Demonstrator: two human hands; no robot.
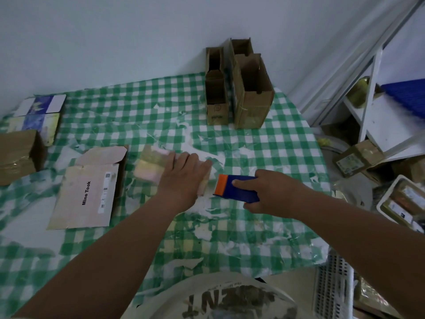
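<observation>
Iridescent box (151, 166), mid table (253, 143), is pinned under flat left hand (181, 176); squeegee (236, 188) is gripped by right hand (273, 194) at its right edge; blade is best kept low, box held steady

flat mailer (85, 192) left of pack (151, 166) | scraper (241, 192) right of pack | cartons (253, 95) behind, perhaps touching

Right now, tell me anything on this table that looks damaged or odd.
The green checked tablecloth is damaged: its print is torn away in ragged white patches, worst at the middle, beside the left hand pressing a shiny box and the right hand gripping a blue scraper.
</observation>
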